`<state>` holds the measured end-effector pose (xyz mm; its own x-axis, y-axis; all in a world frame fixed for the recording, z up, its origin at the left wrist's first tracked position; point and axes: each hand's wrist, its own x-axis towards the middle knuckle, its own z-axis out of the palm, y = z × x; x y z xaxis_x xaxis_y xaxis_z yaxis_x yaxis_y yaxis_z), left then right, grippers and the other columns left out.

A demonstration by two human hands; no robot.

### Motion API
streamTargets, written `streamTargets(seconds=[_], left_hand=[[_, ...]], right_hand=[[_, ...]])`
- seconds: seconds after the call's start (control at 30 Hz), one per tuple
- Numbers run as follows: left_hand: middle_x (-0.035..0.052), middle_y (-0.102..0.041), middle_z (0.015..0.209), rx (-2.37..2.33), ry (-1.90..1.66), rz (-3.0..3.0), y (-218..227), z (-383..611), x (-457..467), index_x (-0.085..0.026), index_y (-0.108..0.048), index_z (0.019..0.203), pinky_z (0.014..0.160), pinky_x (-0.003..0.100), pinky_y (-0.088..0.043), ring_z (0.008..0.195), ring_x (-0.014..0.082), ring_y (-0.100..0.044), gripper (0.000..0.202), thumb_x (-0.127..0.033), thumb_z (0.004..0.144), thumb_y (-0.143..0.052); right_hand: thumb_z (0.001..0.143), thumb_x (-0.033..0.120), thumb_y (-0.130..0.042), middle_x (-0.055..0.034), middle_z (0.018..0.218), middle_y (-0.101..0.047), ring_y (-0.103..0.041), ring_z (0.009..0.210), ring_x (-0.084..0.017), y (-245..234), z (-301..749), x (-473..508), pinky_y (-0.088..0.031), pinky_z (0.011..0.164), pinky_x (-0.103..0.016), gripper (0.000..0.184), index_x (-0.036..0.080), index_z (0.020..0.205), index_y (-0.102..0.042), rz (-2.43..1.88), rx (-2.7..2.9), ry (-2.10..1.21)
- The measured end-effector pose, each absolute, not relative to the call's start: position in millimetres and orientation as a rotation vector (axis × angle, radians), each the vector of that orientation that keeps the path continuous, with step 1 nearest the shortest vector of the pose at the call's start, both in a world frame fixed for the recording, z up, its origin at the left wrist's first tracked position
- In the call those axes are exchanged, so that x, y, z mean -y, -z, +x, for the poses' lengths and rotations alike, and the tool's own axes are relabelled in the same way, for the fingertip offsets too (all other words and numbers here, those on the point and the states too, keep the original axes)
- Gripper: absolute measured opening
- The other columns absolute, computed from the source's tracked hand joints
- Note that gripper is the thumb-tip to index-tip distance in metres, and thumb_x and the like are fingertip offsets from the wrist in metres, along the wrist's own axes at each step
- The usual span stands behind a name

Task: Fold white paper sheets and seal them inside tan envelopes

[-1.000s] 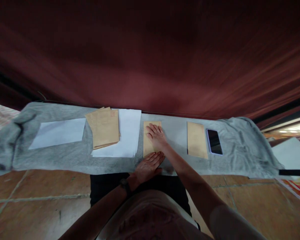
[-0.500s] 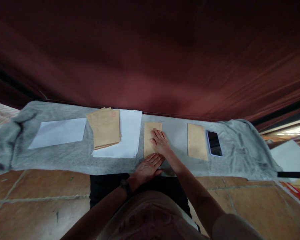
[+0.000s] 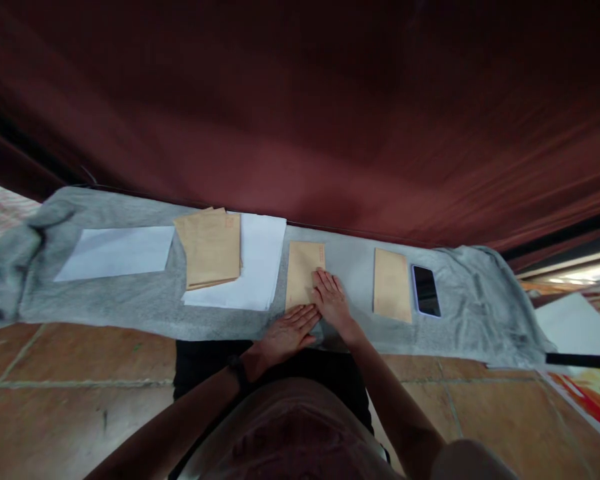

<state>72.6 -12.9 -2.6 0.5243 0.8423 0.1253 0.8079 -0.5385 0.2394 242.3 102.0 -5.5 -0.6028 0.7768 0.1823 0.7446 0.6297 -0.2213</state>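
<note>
A brown paper envelope (image 3: 303, 267) lies directly before me on a grey cloth (image 3: 140, 313). My right hand (image 3: 331, 297) rests flat across its right side, fingers stretched out. Along the near edge of the envelope lies my left hand (image 3: 287, 333), palm down with fingers extended, its tips close to the right hand. Neither hand grips anything. Left of them, a small stack of brown envelopes (image 3: 213, 250) sits partly on top of white paper sheets (image 3: 263, 260). Another brown envelope (image 3: 393, 287) lies apart to the right.
A phone (image 3: 426, 291) lies right of the separate envelope. Farther left is a white sheet (image 3: 117, 252). A dark red fabric (image 3: 300, 160) rises behind the cloth-covered surface. Tiled floor (image 3: 80, 413) shows below, and a black bar (image 3: 580, 361) juts out at the right end.
My right hand has slid toward me and to the right over the envelope, uncovering its upper right corner. My left hand stays near the lower edge. The view has tilted slightly.
</note>
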Motion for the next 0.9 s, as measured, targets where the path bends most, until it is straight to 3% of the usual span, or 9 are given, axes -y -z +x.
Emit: streamTargets(seconds=[0.6, 0.9], left_hand=[[0.0162, -0.03, 0.167, -1.528, -0.216, 2.569, -1.8, 62.2, 26.2, -0.01, -0.028, 0.16, 0.13, 0.04, -0.017, 0.158, 0.0244, -0.02, 0.075, -0.058, 0.104, -0.041], [0.019, -0.031, 0.167, -1.53, -0.23, 2.614, -10.7, 65.4, 19.4, -0.005, -0.032, 0.157, 0.13, 0.041, -0.014, 0.157, 0.0271, -0.025, 0.074, -0.058, 0.106, -0.032]], right_hand=[[0.109, 0.035, -0.041, -0.0133, 0.162, -0.043, -0.039, 0.151, -0.027, 5.7, 286.7, -13.5, -0.03, 0.126, -0.05, 0.061, 0.013, 0.163, -0.026, -1.006, 2.682, -0.104], [0.109, 0.033, -0.038, -0.0128, 0.159, -0.048, -0.045, 0.147, -0.028, 5.5, 285.6, -12.5, -0.03, 0.125, -0.05, 0.058, 0.016, 0.163, -0.028, -0.996, 2.637, -0.121]])
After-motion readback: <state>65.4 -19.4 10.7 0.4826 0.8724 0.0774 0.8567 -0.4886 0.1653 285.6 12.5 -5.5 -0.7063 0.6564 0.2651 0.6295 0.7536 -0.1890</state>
